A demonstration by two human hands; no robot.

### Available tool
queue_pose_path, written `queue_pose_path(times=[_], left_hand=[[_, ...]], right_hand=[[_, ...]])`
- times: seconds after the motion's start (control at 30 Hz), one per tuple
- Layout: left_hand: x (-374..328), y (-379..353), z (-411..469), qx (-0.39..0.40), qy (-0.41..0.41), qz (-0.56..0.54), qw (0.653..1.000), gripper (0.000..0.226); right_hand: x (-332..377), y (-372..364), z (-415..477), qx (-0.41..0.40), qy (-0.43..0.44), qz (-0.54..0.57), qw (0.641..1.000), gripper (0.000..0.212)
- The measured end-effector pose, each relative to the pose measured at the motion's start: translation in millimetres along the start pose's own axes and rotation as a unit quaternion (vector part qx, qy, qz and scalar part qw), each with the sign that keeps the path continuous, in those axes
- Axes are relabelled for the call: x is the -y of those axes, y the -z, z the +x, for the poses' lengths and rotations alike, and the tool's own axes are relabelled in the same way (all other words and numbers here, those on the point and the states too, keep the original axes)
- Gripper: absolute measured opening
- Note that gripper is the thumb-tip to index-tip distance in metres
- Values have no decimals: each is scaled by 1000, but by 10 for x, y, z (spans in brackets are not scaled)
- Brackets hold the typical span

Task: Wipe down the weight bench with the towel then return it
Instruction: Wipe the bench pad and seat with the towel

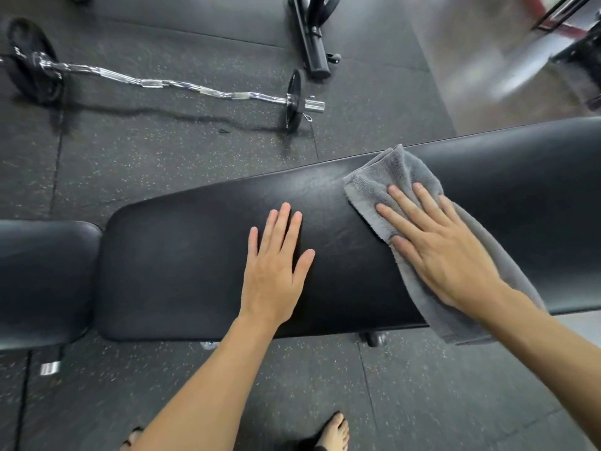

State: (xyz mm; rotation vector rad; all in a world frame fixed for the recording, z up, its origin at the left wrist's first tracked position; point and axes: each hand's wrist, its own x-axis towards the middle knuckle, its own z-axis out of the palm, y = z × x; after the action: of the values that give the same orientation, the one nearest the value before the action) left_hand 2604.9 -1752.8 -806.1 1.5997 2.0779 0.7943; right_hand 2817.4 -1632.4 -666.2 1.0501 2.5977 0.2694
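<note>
Your right hand (445,252) lies flat, palm down, on the grey towel (406,177), fingers spread and extended. It presses the cloth against the pad and does not grip it. The towel rests across the weight bench (182,265), on the right half of the long pad. Its far end reaches the far edge of the pad, where the cloth is bunched into folds. Its near end drapes over the near edge of the pad and hangs below it, under your right forearm.

Your left hand (276,271) is empty. It lies flat, palm down, fingers spread, directly on the bare black upholstery near the middle of the long pad, toward the near edge. It is beside the towel but does not touch it; a strip of bare pad separates the two hands.

A faint pale streak marks the pad surface just left of the towel, near the far edge. A second, shorter pad (42,281) adjoins the left end of the long pad, with a narrow gap between them.

On the speckled rubber floor (162,151) beyond the far edge of the bench lies a chrome curl bar (169,83) with a black plate at each end.
</note>
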Motion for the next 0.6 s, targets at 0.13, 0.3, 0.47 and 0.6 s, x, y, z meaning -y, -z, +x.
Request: queue_pose_path(times=[0.13,0.3,0.47,0.6], left_hand=[[273,56,-114,-19,38,-3,999,62],[786,209,-321,-28,130,-57,990,56],[1582,505,-687,-9,241,-5,970,57],[2052,737,-824,52,193,-4,980,63]], right_hand=[[640,-126,182,-32,-22,26,999,55],[1961,-379,519,-18,21,108,994,55],[3248,-548,926,13,73,154,985,58],[3400,-602,1087,-5,75,128,989,58]])
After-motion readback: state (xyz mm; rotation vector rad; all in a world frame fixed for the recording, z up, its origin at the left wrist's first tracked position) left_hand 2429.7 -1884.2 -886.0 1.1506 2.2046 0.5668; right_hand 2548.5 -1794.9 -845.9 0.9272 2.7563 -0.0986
